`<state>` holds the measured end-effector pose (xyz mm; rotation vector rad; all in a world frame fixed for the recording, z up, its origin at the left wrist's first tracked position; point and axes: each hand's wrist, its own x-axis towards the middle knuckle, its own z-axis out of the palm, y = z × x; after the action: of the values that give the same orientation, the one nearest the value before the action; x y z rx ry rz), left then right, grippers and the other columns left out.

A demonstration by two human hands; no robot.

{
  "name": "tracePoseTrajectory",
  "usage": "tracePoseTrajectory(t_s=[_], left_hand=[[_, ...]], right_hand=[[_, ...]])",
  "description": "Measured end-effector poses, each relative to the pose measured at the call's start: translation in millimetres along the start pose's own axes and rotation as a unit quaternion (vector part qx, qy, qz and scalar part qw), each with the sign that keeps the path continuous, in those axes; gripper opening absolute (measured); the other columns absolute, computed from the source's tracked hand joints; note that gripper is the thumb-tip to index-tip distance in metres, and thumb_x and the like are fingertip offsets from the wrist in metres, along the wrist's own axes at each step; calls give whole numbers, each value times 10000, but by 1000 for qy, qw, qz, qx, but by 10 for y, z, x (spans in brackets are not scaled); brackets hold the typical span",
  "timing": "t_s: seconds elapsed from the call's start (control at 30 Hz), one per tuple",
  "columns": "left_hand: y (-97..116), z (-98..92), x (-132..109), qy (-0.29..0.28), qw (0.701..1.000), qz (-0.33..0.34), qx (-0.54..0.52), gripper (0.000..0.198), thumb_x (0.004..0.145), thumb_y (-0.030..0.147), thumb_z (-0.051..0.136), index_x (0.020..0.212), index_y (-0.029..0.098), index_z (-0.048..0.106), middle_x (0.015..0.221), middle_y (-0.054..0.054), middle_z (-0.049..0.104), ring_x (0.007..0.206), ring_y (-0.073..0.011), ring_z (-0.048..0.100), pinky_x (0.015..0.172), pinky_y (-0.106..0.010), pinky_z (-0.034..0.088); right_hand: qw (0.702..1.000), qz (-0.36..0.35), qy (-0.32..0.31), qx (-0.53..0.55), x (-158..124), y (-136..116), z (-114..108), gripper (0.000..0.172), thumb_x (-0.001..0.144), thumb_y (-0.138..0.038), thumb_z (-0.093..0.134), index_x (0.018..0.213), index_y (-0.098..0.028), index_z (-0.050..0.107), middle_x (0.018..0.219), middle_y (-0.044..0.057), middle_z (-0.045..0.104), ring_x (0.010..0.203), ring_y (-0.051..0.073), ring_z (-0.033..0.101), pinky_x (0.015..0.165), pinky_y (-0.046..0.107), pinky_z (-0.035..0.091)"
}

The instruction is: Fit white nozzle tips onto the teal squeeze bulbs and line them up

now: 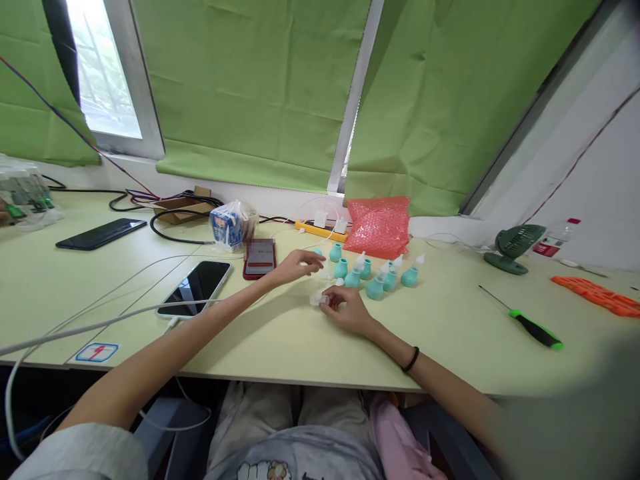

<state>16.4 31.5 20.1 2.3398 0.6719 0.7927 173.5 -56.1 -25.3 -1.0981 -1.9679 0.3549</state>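
Pinching a small clear nozzle [319, 299] in the right hand [349, 309] at the middle of the counter [450, 333], just near of the row of teal bulbs [375, 288]; reaching the left hand [299, 264], fingers loose and gripping nothing, to that row's left end. Probably light, stiff, slippery plastic, best taken by fingertips at its wider base; for the bulbs, likely soft and squeezable, round the belly.

Pale grey sleeve [85, 453], light trousers [260, 407], black band [411, 360], perhaps elastic, behind the right hand [350, 311].
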Motion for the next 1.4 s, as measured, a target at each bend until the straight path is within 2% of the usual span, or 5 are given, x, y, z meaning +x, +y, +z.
tracePoseTrajectory(t_s=[0.27, 0.5, 0.8, 1.2, 1.4], left_hand=[[-154, 516, 700, 62, 970, -46, 230, 355, 625, 349, 543, 905, 135, 581, 870, -88, 565, 929, -238, 451, 855, -394, 297], [66, 358, 400, 275, 956, -41, 96, 212, 607, 291, 543, 747, 133, 552, 827, -49, 556, 771, -156, 504, 715, -274, 406], [377, 286, -692, 207, 976, -39, 57, 134, 638, 187, 478, 765, 150, 492, 694, 17, 541, 616, -95, 483, 563, -198, 382], [279, 343, -715, 110, 994, -26, 3, 265, 660, 330, 537, 852, 148, 546, 808, -32, 543, 750, -143, 505, 672, -240, 400], [275, 371, -726, 75, 986, -71, -130, 301, 617, 345, 579, 817, 136, 496, 667, 7, 520, 519, -89, 501, 486, -204, 412]], right_hand=[[999, -25, -10, -33, -11, -6, -12, 110, 660, -223, 519, 735, -147, 547, 561, -6, 524, 468, 77, 458, 458, 193, 394], [999, -11, 29, 7, -5, -21, -27, 131, 674, -247, 516, 736, -142, 563, 558, -3, 507, 491, 85, 465, 479, 205, 409], [970, 78, -21, 230, 84, -88, -268, 162, 632, -289, 584, 630, -135, 531, 473, -28, 470, 393, 69, 432, 383, 202, 375], [942, 111, -106, 299, 113, -151, -333, 220, 602, -263, 633, 762, -120, 589, 583, 23, 566, 512, 118, 529, 500, 282, 462], [957, 86, -106, 257, 92, -108, -336, 254, 609, -268, 631, 815, -122, 607, 611, 29, 587, 539, 125, 551, 534, 287, 483]])
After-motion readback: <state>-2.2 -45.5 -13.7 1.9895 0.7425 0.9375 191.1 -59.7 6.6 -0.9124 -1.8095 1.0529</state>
